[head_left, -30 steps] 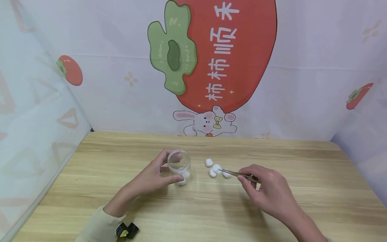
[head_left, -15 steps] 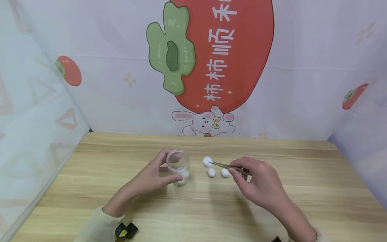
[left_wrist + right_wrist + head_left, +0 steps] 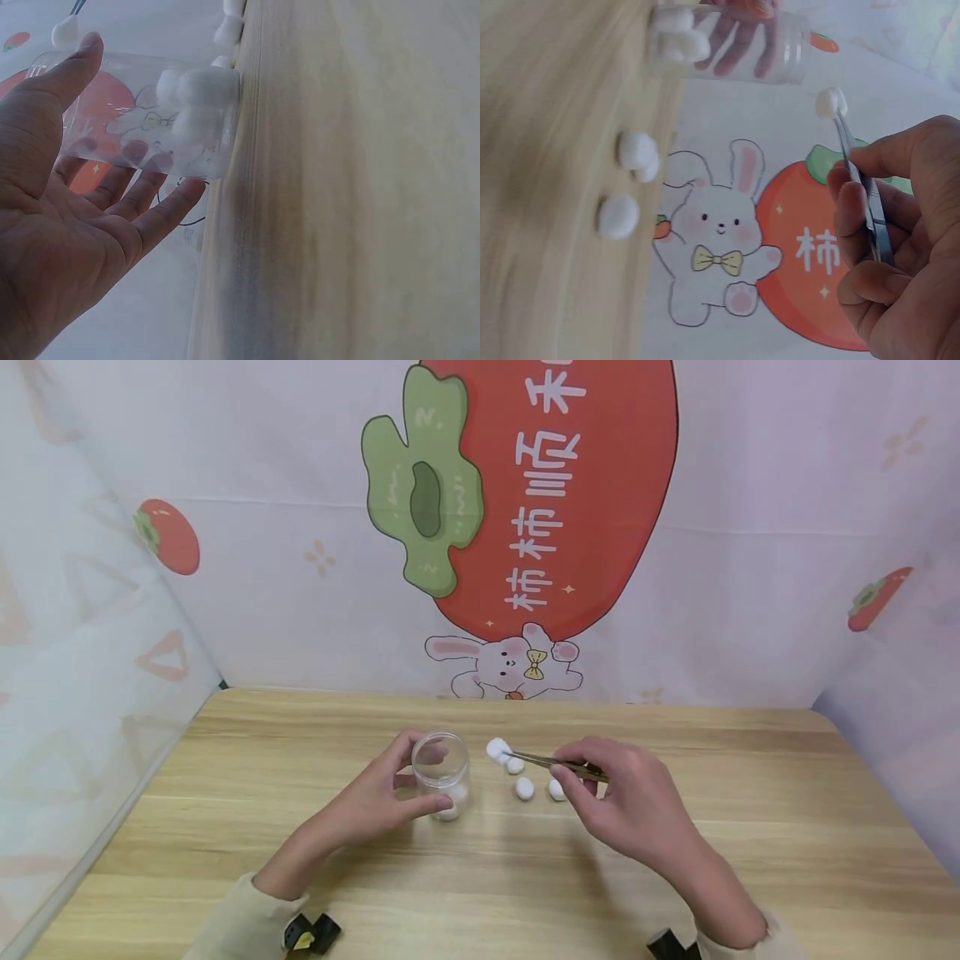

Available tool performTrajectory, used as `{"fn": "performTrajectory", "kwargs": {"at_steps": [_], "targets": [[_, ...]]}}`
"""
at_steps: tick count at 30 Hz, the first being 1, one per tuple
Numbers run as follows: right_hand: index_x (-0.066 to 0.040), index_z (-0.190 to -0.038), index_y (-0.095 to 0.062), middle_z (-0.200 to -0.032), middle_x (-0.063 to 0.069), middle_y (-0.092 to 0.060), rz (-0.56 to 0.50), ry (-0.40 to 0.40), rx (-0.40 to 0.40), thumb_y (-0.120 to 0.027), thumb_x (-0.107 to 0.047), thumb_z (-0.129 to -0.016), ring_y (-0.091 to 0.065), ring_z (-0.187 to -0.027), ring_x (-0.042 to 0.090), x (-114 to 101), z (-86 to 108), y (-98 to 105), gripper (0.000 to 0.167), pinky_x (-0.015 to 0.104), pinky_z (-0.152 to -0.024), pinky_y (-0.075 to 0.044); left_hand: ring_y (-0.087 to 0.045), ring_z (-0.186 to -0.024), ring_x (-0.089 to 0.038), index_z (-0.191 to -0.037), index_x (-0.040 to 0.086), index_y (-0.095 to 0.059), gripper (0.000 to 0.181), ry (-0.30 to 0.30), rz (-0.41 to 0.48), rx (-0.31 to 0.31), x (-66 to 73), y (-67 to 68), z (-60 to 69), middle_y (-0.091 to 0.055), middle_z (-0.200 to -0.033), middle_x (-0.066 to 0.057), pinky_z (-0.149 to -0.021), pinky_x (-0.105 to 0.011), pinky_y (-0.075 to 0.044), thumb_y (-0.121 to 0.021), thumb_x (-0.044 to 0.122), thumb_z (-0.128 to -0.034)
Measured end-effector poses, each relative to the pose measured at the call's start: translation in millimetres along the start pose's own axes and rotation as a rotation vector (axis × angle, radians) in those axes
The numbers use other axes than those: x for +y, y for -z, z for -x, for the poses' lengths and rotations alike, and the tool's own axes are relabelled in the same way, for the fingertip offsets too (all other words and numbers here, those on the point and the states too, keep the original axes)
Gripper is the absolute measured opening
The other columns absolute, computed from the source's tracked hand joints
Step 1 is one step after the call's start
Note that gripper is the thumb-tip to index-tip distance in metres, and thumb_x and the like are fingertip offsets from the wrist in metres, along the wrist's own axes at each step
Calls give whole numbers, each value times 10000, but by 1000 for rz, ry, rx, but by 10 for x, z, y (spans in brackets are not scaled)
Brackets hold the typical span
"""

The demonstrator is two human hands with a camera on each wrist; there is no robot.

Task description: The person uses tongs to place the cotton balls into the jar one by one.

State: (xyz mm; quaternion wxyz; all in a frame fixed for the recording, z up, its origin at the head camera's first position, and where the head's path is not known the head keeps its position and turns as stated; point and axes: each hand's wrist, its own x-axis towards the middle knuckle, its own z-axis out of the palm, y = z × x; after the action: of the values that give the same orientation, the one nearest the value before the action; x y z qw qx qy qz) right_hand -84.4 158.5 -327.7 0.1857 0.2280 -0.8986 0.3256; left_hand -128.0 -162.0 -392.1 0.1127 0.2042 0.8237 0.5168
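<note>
My left hand (image 3: 378, 797) holds a clear open-topped jar (image 3: 441, 768) upright on the table, fingers and thumb curled around it. Several white cotton balls (image 3: 199, 94) lie at the jar's bottom. In my right hand (image 3: 633, 797) is a pair of metal tweezers (image 3: 866, 191). Their tips pinch one cotton ball (image 3: 830, 103), raised off the table to the right of the jar, near the height of its mouth in the right wrist view. Loose cotton balls (image 3: 524, 788) lie on the table below the tweezers, one partly hidden by the right hand.
The wooden table (image 3: 420, 893) reaches back to a white cloth backdrop (image 3: 720, 610) printed with fruit and a rabbit. Black wrist devices (image 3: 311, 933) sit at both sleeves.
My right hand has moved left and upward, lifting the pinched cotton ball away from the others toward the jar. My left hand and the jar stay in place.
</note>
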Motion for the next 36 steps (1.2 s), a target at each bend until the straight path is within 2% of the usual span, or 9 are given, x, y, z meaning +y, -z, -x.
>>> {"fn": "performTrajectory", "kwargs": {"at_steps": [9,16,25,36], "targets": [[-185,-915,-782,-734,-151,-592,-19,21,9,-803,-81,-900,-527,-626,47,-45,-116,-86,107,187,-546,-433,-573,-1417,-296,-1405,189,-483,672,-20,11,-3,17,-8,4,-602,-1459,-86,-1128,-463,-570,-886,305,-879],[-168,-924,-792,-757,-142,-624,-14,-11,-7,-799,-97,-902,-539,-626,44,-28,-85,-117,75,186,-548,-445,-584,-1411,-247,-1359,222,-492,651,13,18,-4,8,-16,0,-606,-1448,-34,-1135,-448,-565,-899,333,-863],[-178,-930,-799,-784,-146,-652,-8,0,-2,-802,-113,-899,-541,-635,21,-91,-103,-138,73,187,-564,-459,-583,-1419,-218,-1362,279,-485,658,27,9,-5,3,-3,9,-605,-1467,-17,-1133,-414,-569,-898,374,-859],[-180,-959,-808,-798,-120,-680,83,10,-28,-817,-148,-890,-512,-613,5,-203,-195,-209,76,168,-533,-427,-572,-1420,-243,-1386,272,-480,663,-10,24,-9,-5,19,3,-593,-1490,-94,-1122,-390,-573,-891,345,-871]]}}
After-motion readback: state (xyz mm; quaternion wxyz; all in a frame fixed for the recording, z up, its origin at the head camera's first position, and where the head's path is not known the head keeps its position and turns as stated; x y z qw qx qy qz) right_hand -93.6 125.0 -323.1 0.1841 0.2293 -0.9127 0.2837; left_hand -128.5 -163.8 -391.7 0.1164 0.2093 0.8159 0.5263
